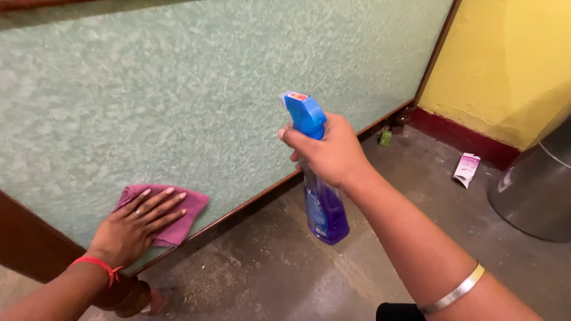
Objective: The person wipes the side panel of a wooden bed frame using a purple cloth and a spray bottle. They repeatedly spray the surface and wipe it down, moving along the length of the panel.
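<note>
We're pressing left hand (135, 223), fingers flat and spread, on pink cloth (178, 211); right hand (333, 151) is gripping blue spray bottle (321, 202) (white-pink sachet (467, 168) lying by yellow wall (505, 65)).

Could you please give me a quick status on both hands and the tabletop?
Left hand flat on pink cloth, pressed to green tabletop. Right hand grips blue spray bottle, nozzle toward tabletop. Nothing between nozzle and surface.
</note>
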